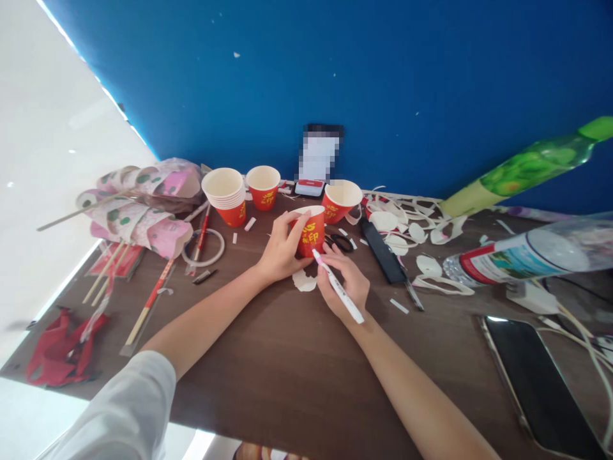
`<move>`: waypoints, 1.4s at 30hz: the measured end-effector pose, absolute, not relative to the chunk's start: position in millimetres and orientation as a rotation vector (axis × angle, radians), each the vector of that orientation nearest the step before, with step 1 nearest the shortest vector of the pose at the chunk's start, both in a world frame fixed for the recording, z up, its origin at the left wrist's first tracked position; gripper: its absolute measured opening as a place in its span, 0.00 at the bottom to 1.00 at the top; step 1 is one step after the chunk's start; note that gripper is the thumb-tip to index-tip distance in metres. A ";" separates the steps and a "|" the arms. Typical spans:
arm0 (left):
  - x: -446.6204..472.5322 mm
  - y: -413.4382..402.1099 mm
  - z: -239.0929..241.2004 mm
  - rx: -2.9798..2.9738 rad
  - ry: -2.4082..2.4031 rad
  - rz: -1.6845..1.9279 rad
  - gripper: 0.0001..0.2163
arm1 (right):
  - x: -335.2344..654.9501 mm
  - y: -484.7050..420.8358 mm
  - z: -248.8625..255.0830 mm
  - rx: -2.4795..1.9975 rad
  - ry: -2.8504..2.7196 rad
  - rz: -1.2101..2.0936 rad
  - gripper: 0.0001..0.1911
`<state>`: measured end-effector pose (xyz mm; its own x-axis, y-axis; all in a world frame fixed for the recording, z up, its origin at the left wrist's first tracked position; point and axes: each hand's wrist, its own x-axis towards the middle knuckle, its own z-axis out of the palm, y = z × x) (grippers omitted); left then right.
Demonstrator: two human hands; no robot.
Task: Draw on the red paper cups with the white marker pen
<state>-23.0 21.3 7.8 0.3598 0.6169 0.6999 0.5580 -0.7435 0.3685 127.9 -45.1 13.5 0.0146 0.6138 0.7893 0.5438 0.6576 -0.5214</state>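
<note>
Head view: near the tabletop's back edge, the left hand is clasped on a cup; the right hand pinches a marker, tip at the cup's side. Squeezing too hard could buckle the cup, making the tip skid.

The red cup, yellow-printed and white-rimmed, is tilted slightly, nearer the counter's back edge than its front. The slim white pen slants, uncapped, tip at the cup's lower wall.
</note>
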 end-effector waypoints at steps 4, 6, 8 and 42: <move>-22.9 21.3 7.5 2.544 1.088 1.359 0.42 | 128.2 -44.5 12.1 -0.951 -1.698 0.013 0.13; -22.5 21.1 7.9 2.545 1.083 1.369 0.42 | 128.6 -44.0 11.0 -0.967 -1.703 0.002 0.13; -22.0 21.0 8.2 2.544 1.080 1.370 0.42 | 129.0 -43.5 10.2 -0.974 -1.711 -0.004 0.13; -23.6 20.7 8.0 2.450 1.070 1.196 0.47 | 132.3 -44.9 3.6 -1.154 -1.475 0.345 0.09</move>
